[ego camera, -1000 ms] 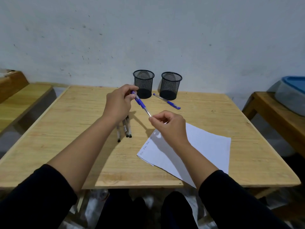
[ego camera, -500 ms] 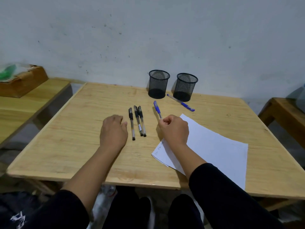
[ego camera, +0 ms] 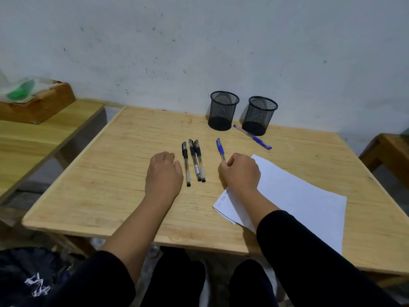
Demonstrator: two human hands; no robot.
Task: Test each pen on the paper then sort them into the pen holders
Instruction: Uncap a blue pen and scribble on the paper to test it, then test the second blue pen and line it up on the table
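Observation:
My right hand (ego camera: pixel 240 172) is closed around a blue pen (ego camera: pixel 220 149) whose upper end sticks out above the fist, at the left corner of the white paper (ego camera: pixel 294 196). The paper carries small scribbles near its lower left edge. My left hand (ego camera: pixel 163 173) rests palm down on the wooden table (ego camera: pixel 110 185), fingers loosely curled, holding nothing. Just to its right lie three black pens (ego camera: pixel 194 160) side by side. Two black mesh pen holders, the left holder (ego camera: pixel 223 110) and the right holder (ego camera: pixel 259 115), stand at the back. Another blue pen (ego camera: pixel 252 136) lies before them.
A wooden bench on the left carries a wooden box (ego camera: pixel 35 105) with a plastic bag and something green in it. Another wooden stand (ego camera: pixel 387 151) is at the right edge. A grey wall rises right behind the holders.
My left hand let go of the blue pen and dropped flat onto the table. My right hand brought the pen down to the paper's corner. The view shifted left; since half a second ago little has moved.

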